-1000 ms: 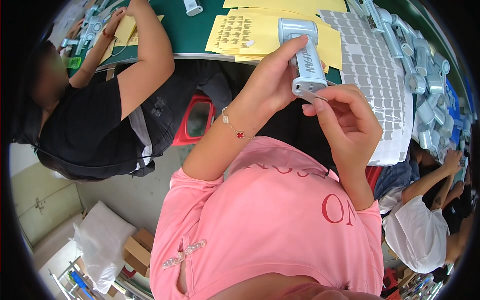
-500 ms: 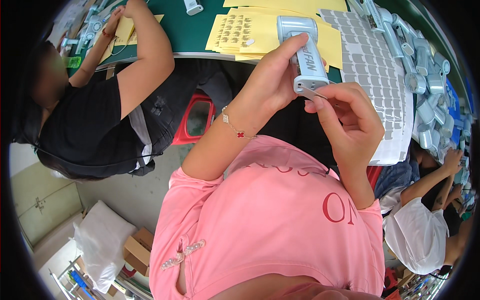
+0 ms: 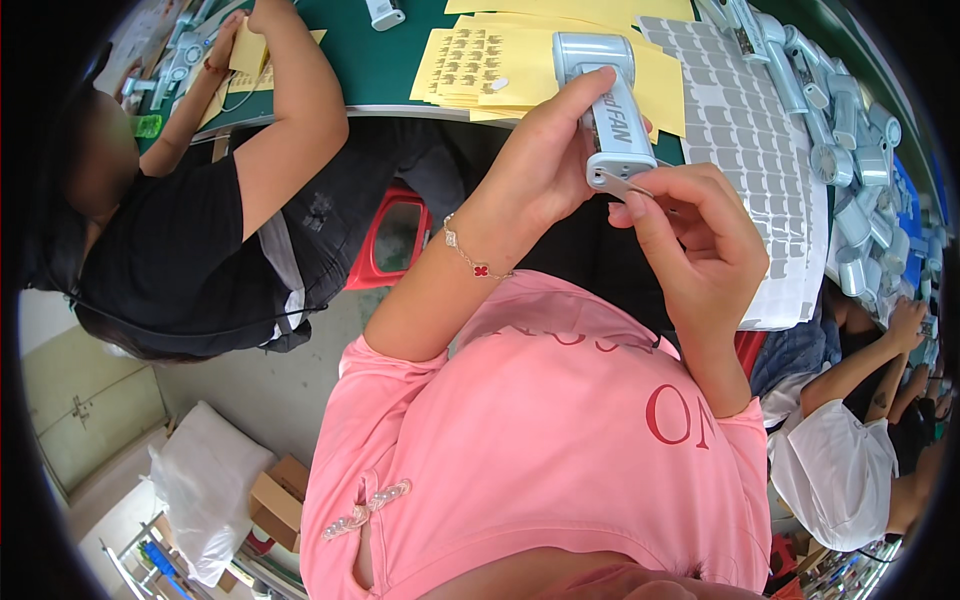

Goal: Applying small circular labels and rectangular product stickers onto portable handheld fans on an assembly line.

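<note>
A pale blue handheld fan (image 3: 621,125) lies in my left hand (image 3: 545,160), its round head pointing away and its handle end toward me. My left thumb presses along its near side, and the other fingers curl beneath, partly hidden. Between thumb and forefinger my right hand (image 3: 705,225) pinches a small grey sticker (image 3: 620,186). One end of the sticker touches the fan's handle end, beside a small hole. Just right of the fan, a white sheet of grey stickers (image 3: 735,140) hangs over the table edge.
Yellow sheets (image 3: 432,72) with small dark labels lie on the green table (image 3: 385,62) beyond my hands. Many blue fans (image 3: 850,160) are heaped at the right. Co-workers sit on both sides: a black sleeve (image 3: 205,195) left, a white shirt (image 3: 830,470) right. A red stool (image 3: 390,235) stands left.
My hands, the fan and the sticker have barely shifted. At the left, the co-worker's hand has lifted a yellow piece upward.
</note>
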Available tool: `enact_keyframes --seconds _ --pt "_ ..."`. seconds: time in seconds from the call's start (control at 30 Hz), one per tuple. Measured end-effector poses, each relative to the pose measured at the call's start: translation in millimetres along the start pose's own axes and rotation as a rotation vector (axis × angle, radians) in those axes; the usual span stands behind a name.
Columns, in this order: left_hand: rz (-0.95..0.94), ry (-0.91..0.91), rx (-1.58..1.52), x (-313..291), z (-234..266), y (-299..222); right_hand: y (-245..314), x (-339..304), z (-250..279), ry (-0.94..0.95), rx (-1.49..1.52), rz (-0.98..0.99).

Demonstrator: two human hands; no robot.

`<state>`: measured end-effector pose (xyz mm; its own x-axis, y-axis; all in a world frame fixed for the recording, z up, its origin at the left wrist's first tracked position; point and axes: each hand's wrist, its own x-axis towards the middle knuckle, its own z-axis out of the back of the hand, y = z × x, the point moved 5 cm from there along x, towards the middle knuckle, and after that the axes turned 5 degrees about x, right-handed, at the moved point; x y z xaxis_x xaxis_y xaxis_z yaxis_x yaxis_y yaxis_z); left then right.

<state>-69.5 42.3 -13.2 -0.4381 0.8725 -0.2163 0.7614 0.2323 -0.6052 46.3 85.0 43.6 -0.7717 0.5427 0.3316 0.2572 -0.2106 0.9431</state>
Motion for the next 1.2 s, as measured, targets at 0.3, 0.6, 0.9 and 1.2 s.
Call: enact_keyframes --seconds 0.3,0.6,0.9,1.2 --pt "-0.002 -0.014 -0.015 -0.7 1.1 1.8 -0.7 -0.4 0.0 -0.016 -0.012 0.007" --pt "-0.033 -0.035 -0.047 -3.7 -0.1 -1.5 1.1 -0.3 -2.1 -0.027 -0.018 0.012" --pt "-0.05 -0.068 -0.041 -5.6 2.4 -1.7 1.0 0.3 -3.6 -0.027 -0.012 0.012" --pt "-0.059 -0.068 -0.024 -6.8 2.7 0.1 -0.6 -0.8 -3.1 -0.052 -0.044 0.02"
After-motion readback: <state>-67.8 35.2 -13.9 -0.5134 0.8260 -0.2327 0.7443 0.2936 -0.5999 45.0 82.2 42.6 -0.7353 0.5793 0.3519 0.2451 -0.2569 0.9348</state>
